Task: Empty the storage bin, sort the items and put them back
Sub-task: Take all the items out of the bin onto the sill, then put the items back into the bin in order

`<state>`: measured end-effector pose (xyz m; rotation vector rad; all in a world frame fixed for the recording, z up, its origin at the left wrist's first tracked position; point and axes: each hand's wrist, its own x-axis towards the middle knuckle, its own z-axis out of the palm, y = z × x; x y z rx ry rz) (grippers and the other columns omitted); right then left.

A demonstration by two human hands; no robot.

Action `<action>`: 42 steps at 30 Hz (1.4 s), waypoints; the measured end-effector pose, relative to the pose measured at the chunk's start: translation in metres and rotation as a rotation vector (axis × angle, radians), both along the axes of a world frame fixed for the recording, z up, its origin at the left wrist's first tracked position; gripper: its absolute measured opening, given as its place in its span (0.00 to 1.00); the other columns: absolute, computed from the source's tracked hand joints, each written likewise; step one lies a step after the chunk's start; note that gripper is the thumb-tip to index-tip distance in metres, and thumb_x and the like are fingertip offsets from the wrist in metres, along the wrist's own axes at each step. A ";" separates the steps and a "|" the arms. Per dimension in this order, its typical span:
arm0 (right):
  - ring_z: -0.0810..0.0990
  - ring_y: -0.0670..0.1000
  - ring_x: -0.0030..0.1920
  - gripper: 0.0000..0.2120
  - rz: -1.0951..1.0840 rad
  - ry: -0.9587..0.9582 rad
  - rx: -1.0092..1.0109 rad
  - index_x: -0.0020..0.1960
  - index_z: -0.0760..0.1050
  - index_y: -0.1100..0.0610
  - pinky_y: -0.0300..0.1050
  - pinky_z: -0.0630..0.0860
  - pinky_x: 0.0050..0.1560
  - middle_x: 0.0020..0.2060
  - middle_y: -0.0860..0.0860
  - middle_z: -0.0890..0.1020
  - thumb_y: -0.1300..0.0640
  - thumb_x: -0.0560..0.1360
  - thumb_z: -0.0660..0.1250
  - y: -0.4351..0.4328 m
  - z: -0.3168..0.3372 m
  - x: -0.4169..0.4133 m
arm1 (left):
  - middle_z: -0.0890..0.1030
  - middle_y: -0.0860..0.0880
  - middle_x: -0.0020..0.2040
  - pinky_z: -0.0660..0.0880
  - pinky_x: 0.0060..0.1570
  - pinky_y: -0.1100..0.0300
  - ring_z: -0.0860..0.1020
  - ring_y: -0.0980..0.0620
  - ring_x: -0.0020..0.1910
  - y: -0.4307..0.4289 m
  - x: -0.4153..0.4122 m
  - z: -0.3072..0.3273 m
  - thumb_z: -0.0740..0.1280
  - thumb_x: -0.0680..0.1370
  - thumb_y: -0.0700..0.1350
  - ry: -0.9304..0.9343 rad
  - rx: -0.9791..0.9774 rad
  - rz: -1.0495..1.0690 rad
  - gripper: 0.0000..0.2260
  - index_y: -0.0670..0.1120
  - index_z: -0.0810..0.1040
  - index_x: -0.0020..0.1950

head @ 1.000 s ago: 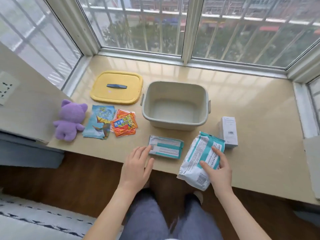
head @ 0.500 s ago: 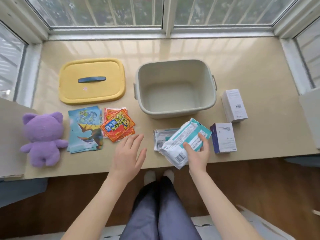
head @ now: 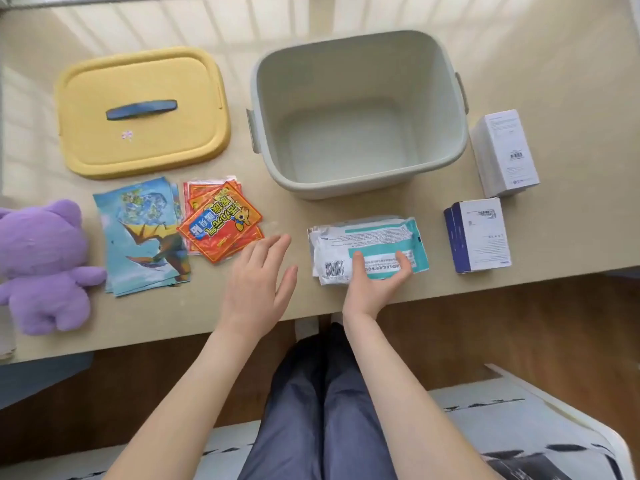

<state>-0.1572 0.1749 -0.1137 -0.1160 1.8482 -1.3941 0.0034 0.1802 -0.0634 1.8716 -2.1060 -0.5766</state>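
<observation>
bin [head: 360, 183]: 1
lid [head: 142, 147]: 1
boxes [head: 504, 150]: 2
left hand [head: 256, 289]: fingers [head: 268, 251] hanging released
right hand [head: 375, 287]: fingers [head: 403, 265] gripping teal packets [head: 374, 233]

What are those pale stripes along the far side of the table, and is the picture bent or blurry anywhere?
Head view: the stripes on the beige tabletop are glare, bright light reflected in bars; same view, the wide lens splays the walls of the grey-green plastic bin; the purple plush toy at its left edge looks soft, and print on the teal-and-white packets is smeared.
</observation>
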 end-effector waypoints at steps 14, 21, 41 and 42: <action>0.71 0.53 0.60 0.30 0.960 0.804 0.374 0.74 0.60 0.49 0.51 0.75 0.58 0.60 0.53 0.73 0.48 0.76 0.67 0.044 0.036 -0.058 | 0.76 0.42 0.63 0.67 0.62 0.53 0.72 0.44 0.63 0.014 0.007 0.020 0.57 0.80 0.50 0.040 0.032 0.033 0.21 0.40 0.73 0.68; 0.73 0.54 0.61 0.21 1.127 1.138 0.033 0.68 0.71 0.58 0.51 0.77 0.57 0.62 0.54 0.76 0.53 0.77 0.67 0.007 0.124 -0.072 | 0.78 0.43 0.61 0.70 0.59 0.51 0.74 0.44 0.60 0.015 0.015 0.095 0.58 0.79 0.50 0.010 -0.058 0.056 0.20 0.41 0.74 0.67; 0.75 0.62 0.61 0.24 1.312 1.387 -0.453 0.65 0.77 0.59 0.58 0.75 0.58 0.60 0.58 0.79 0.45 0.77 0.57 0.004 0.223 -0.055 | 0.77 0.45 0.64 0.67 0.66 0.51 0.74 0.44 0.65 0.118 0.028 0.190 0.58 0.78 0.53 -0.129 -0.204 0.370 0.22 0.45 0.74 0.69; 0.76 0.61 0.61 0.24 1.339 1.358 -0.454 0.65 0.77 0.59 0.57 0.75 0.58 0.59 0.58 0.79 0.45 0.77 0.57 0.004 0.224 -0.051 | 0.78 0.46 0.64 0.69 0.65 0.51 0.74 0.44 0.64 0.121 0.027 0.191 0.58 0.78 0.53 -0.124 -0.195 0.388 0.22 0.45 0.74 0.68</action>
